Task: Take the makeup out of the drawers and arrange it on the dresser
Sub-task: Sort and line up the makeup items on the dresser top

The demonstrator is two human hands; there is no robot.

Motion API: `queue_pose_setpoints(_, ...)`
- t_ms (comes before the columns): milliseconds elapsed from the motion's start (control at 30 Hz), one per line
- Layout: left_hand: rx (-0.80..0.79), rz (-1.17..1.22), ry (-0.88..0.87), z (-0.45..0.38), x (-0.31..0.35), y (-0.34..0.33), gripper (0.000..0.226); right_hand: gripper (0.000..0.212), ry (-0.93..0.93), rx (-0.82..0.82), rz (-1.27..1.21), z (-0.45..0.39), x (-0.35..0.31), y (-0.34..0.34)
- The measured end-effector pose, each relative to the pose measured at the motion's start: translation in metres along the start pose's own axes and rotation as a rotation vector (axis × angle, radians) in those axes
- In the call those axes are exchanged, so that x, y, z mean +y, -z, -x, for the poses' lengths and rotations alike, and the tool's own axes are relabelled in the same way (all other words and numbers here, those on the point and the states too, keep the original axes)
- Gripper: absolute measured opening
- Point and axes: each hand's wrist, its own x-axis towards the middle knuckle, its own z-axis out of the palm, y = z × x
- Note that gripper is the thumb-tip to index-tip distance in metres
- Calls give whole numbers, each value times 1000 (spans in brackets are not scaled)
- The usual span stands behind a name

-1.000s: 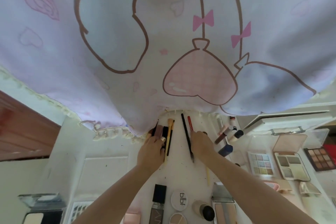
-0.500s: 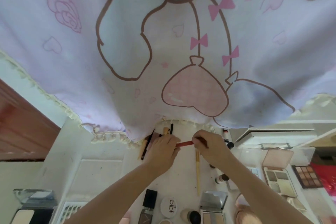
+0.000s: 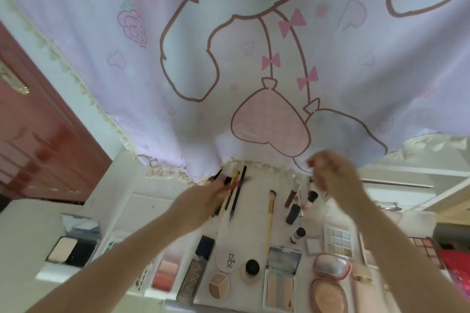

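Makeup lies spread over the white dresser top (image 3: 254,218). My left hand (image 3: 203,202) is blurred and rests on a bundle of brushes and a black pencil (image 3: 237,193) near the back edge; a red pencil (image 3: 235,185) shows at its fingertips. My right hand (image 3: 335,178) is lifted at the back right, with curled, blurred fingers and a reddish speck at their tips. Between my hands lies a tan-handled brush (image 3: 270,216). In front sit an eyeshadow palette (image 3: 339,240), a round white compact (image 3: 229,262), a blush pan (image 3: 166,272) and a powder compact (image 3: 67,253).
A pink cartoon-print cloth (image 3: 254,58) hangs over the back of the dresser and covers most of the view. A brown door (image 3: 38,140) stands at the left. A white open lid or drawer edge (image 3: 437,193) is at the right, with small bottles (image 3: 295,213) beside it.
Both hands held the red pencil between them half a second ago. My right hand has since pulled away up and to the right; my left stays at the brushes. The view has tilted upward.
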Motion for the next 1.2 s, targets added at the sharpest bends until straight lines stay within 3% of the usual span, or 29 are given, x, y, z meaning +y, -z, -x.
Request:
queue_pose_setpoints(67, 18, -27, 75, 10, -17, -2, 16, 35, 38, 53, 23, -3, 3, 20)
queue_pose_setpoints(167, 60, -21, 65, 14, -12, -13, 21, 29, 76, -148, 219, 1, 3, 4)
queue_pose_setpoints(267, 91, 117, 95, 9, 1, -28, 40, 25, 63, -295, 185, 4, 2, -24)
queue_pose_setpoints(500, -15, 346, 204, -10, -12, -45, 38, 32, 28, -320, 426, -34, 27, -47)
queue_pose_setpoints(667, -116, 371, 209, -35, -49, -60, 10, 12, 3, -421, 700, -60, 50, -75)
queue_pose_setpoints(933, -250, 350, 75, -68, -82, -58, 27, 15, -105, -355, 704, -75, 63, -106)
queue_pose_setpoints(1200, -353, 333, 27, -85, -97, -63, 11, 12, -176, -304, 658, -78, 69, -112)
